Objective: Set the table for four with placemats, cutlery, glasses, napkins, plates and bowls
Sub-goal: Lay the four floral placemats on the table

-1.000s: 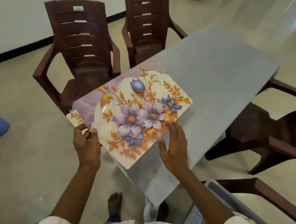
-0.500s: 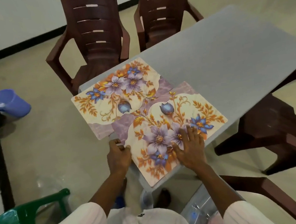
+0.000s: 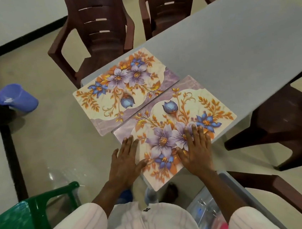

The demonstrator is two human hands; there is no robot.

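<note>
Two floral placemats lie side by side on the near end of the grey table (image 3: 233,49). The far placemat (image 3: 123,87) sits toward the left edge, in front of a brown chair. The near placemat (image 3: 173,123) lies by the table's near corner and overhangs it slightly. My left hand (image 3: 125,163) rests flat, fingers straight, on the near placemat's left edge. On the same mat's lower right part, my right hand (image 3: 197,150) presses flat, fingers spread over the purple flowers.
Two brown plastic chairs (image 3: 96,26) stand at the table's left side, and others (image 3: 287,124) at its right. A green chair (image 3: 32,216) is at my lower left. A blue bucket (image 3: 17,100) sits on the floor. A clear bin (image 3: 208,207) with items is beside my right arm.
One second ago I held the placemats in the air; half a second ago both were down, overlapping. Now the near one lies straight beside the far one, and both my hands lie flat.
</note>
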